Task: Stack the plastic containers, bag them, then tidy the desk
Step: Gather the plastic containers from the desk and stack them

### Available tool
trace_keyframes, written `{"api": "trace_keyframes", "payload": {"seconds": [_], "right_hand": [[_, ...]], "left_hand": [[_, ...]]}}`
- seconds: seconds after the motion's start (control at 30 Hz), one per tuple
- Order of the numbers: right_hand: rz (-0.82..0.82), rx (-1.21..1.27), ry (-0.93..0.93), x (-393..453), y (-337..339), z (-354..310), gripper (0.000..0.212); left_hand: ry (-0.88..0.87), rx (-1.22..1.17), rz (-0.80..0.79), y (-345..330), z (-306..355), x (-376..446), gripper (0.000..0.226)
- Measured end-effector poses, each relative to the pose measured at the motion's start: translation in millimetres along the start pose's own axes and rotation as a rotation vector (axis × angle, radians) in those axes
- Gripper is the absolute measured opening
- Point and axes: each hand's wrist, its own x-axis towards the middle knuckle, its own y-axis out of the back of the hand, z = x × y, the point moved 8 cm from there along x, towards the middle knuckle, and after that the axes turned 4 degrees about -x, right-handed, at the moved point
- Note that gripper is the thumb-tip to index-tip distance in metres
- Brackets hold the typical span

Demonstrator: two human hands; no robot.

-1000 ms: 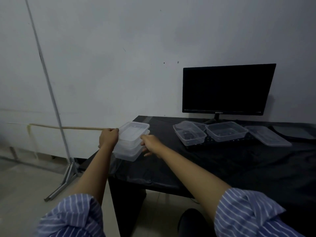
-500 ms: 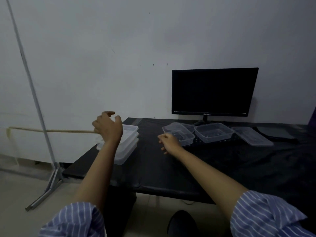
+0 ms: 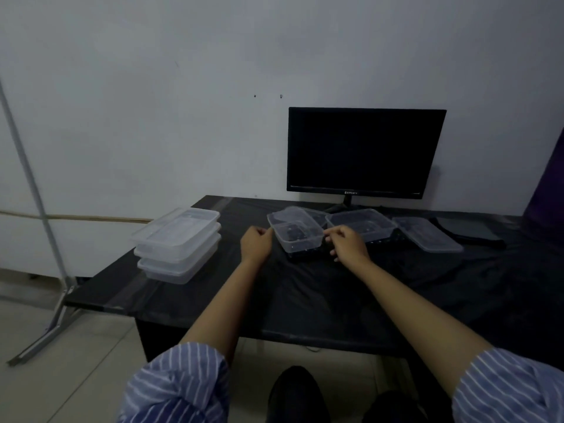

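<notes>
A stack of three lidded clear plastic containers [image 3: 177,244] stands on the left part of the black desk [image 3: 305,294]. An open clear container [image 3: 297,236] sits mid-desk on a dark keyboard. My left hand [image 3: 255,244] is at its left rim with curled fingers, and my right hand [image 3: 346,244] pinches its right rim. A second open container [image 3: 361,224] sits just to the right. One loose lid [image 3: 427,238] lies further right, and another lid [image 3: 308,213] lies behind the held container.
A dark monitor [image 3: 364,152] stands at the back against the wall. A flat dark pad [image 3: 467,232] lies at the far right. A metal stand [image 3: 45,300] leans on the floor left of the desk. A dark purple object [image 3: 549,184] is at the right edge.
My left hand let go of the stack, which now rests on the desk. Both hands moved right to the open container in the middle. My view shifted right and down.
</notes>
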Motion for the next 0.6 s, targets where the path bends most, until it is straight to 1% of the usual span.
{"api": "trace_keyframes", "payload": {"seconds": [0.03, 0.13, 0.2, 0.27, 0.33, 0.43, 0.53, 0.6], "right_hand": [[0.016, 0.000, 0.003, 0.4, 5.1, 4.3, 0.020], [0.053, -0.006, 0.009, 2.7, 20.0, 15.6, 0.020], [0.078, -0.017, 0.027, 4.7, 31.3, 20.4, 0.021], [0.114, -0.016, 0.044, 7.5, 43.9, 24.1, 0.021], [0.139, -0.018, 0.058, 12.2, 55.4, 26.6, 0.022], [0.192, -0.052, 0.062, 21.8, 78.0, 34.2, 0.023], [0.272, -0.104, 0.046, 33.5, 107.6, 47.2, 0.020], [0.333, -0.179, -0.001, 40.1, 130.0, 59.3, 0.019]], "left_hand": [[0.027, 0.013, -0.008, -6.0, -4.9, 0.8, 0.035], [0.110, 0.069, -0.066, -22.9, -13.0, 4.0, 0.046], [0.149, 0.105, -0.078, -30.2, -16.6, 8.9, 0.065], [0.149, 0.137, -0.092, -35.5, -16.6, 15.3, 0.068], [0.138, 0.158, -0.103, -40.8, -16.6, 22.6, 0.061], [0.107, 0.144, -0.093, -46.8, -14.7, 27.7, 0.035], [0.047, 0.083, -0.026, -46.6, -8.8, 31.7, 0.026], [-0.008, 0.041, 0.021, -43.8, -2.4, 34.5, 0.027]]}}
